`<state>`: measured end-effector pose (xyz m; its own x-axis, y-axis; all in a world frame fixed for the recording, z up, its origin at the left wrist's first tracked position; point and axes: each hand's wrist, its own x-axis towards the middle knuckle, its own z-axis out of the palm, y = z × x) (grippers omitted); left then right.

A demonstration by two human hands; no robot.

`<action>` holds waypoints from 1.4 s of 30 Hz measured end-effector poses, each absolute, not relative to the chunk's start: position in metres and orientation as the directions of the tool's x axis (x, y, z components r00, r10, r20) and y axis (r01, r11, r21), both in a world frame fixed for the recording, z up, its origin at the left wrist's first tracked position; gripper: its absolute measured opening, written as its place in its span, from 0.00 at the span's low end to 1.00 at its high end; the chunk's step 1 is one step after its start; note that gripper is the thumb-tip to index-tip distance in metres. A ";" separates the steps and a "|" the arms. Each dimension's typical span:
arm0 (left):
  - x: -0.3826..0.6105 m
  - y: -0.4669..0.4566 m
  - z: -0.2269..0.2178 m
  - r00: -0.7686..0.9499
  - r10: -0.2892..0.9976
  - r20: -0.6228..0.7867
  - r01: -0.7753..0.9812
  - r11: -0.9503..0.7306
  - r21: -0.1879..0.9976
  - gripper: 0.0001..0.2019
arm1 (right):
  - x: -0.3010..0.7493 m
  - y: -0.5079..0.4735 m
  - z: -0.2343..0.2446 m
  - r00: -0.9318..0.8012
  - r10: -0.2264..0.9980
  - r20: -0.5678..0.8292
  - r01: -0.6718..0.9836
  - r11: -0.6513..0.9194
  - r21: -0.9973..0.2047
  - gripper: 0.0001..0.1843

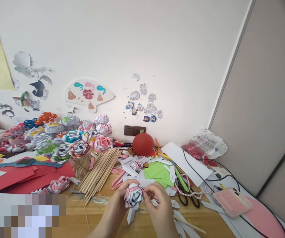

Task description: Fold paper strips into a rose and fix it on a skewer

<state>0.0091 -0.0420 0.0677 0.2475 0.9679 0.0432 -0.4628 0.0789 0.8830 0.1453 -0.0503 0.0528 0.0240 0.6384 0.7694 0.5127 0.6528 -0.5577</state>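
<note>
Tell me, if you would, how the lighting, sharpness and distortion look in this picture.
Head view: soft light on the wall, upper-right corner dark; head view: left hand, right hand and paper flower fairly clear; head view: coarse pixel blocks masking the lower left, pink phone toward the right edge perhaps stretched.

Flower [133, 195] was matt, creased paper; sticks [101, 170] were smooth, bare wood. Surface [74, 219] was wood w/ slt sheen. Red ball [143, 144] looked smooth, bag [210, 142] was crinkly, glossy plastic.
</note>
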 end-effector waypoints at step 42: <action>0.008 -0.046 0.074 0.293 0.956 0.008 -0.543 0.160 0.825 0.07 | 0.157 -0.045 0.051 -0.145 0.697 0.702 0.393 0.692 -0.606 0.04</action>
